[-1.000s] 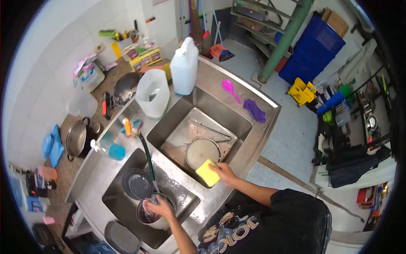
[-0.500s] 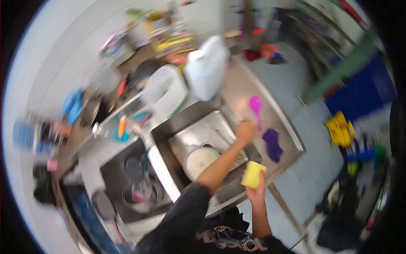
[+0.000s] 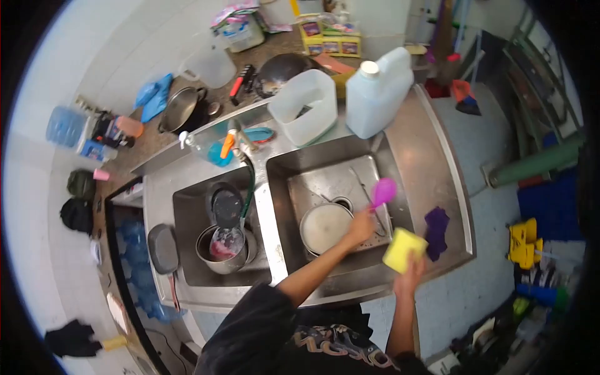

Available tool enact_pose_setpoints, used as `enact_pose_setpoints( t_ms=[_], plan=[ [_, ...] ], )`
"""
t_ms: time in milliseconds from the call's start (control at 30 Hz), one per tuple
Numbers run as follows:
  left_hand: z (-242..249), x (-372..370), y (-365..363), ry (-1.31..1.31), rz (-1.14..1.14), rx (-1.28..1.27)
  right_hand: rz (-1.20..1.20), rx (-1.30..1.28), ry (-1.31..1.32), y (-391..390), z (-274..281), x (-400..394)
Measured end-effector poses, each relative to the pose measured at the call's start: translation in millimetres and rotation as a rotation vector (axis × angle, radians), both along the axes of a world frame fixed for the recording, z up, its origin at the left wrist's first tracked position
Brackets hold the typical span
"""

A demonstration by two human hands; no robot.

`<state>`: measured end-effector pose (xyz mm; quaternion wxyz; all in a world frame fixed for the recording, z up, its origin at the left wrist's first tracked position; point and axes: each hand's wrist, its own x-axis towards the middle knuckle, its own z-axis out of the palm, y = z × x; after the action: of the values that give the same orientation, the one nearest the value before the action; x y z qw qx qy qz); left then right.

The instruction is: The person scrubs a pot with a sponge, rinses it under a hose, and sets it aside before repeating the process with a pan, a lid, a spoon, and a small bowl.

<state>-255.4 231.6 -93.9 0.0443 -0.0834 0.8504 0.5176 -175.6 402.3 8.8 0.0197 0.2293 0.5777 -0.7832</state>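
Note:
My left hand (image 3: 359, 227) is closed around the handle of a magenta spoon (image 3: 384, 190), held above the right sink basin (image 3: 281, 250). My right hand (image 3: 409, 273) grips a yellow sponge (image 3: 403, 249) at the basin's front right corner. Below my left hand, a round pot (image 3: 326, 226) with whitish liquid sits in the basin, near the drain. A long thin metal utensil (image 3: 362, 187) lies beside it. To the right of the sponge, a dark purple cloth (image 3: 436, 232) lies on the steel drainboard.
In the left basin are a dark pan (image 3: 226, 208) and a metal pot (image 3: 225, 265) with a wet bag-like thing in it. Behind the right basin stand a large bluish jug (image 3: 379, 94) and a translucent tub (image 3: 304, 106). An orange-handled faucet (image 3: 230, 145) rises between the basins.
The spoon has come with my left hand from over the drainboard to above the right basin. The sponge stays in my right hand. The camera view has turned and shifted.

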Motion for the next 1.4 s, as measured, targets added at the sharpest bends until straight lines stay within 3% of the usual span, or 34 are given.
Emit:
enact_pose_setpoints(
  t_ms=[33,67,100,133,200,267,400,467,533,600,733,800,867,900,933,1000,1033,1133,1267,1333,1400],
  plan=[
    [44,27,-26,-0.072,0.071,-0.097,0.273,0.332,0.163,-22,15,-13],
    [40,54,-52,-0.003,0.123,-0.031,0.352,0.699,0.567,-50,14,-27],
    [67,70,-71,-0.076,0.147,-0.097,0.442,0.615,0.558,-90,28,-33],
    [94,89,-86,-0.157,0.181,-0.168,0.6,0.818,0.743,-118,23,-37],
    [87,120,-118,-0.202,0.2,-0.281,0.786,0.83,0.906,-169,10,-49],
    [106,142,-141,-0.135,0.415,-0.283,0.995,0.944,1.086,-213,-24,-53],
    [93,191,-195,-0.208,0.472,-0.375,0.99,0.942,0.94,-280,-18,-31],
    [78,204,-224,-0.133,0.502,-0.368,1.15,0.771,1.197,-306,-18,2],
    [88,219,-246,-0.206,0.483,-0.341,1.224,0.792,1.191,-324,-37,-5],
    [77,235,-260,-0.169,0.415,-0.395,1.071,1.026,1.11,-346,-37,-6],
    [72,259,-305,-0.156,0.402,-0.362,1.25,0.849,1.069,-379,-43,40],
    [65,269,-316,-0.14,0.409,-0.345,1.233,0.953,1.097,-389,-60,33],
    [67,274,-327,-0.174,0.384,-0.344,0.685,0.797,0.57,-404,-89,33],
    [80,275,-335,-0.197,0.393,-0.283,0.671,0.667,0.322,-410,-91,35],
    [84,277,-341,-0.2,0.402,-0.275,0.682,0.672,0.323,-418,-94,42],
    [87,279,-351,-0.164,0.404,-0.188,0.489,-0.282,-0.185,-436,-104,63],
    [85,278,-356,-0.158,0.413,-0.185,0.68,-0.487,-0.291,-446,-86,77],
    [83,288,-358,-0.182,0.447,-0.117,0.591,-0.672,-0.52,-473,-29,87],
    [85,300,-367,-0.126,0.423,-0.058,0.759,-0.571,-0.499,-479,-31,71],
    [75,302,-368,-0.121,0.437,-0.025,0.818,-0.483,-0.407,-477,-47,101],
    [68,302,-371,-0.108,0.422,-0.034,0.703,-0.437,-0.508,-474,-47,108]
  ],
)
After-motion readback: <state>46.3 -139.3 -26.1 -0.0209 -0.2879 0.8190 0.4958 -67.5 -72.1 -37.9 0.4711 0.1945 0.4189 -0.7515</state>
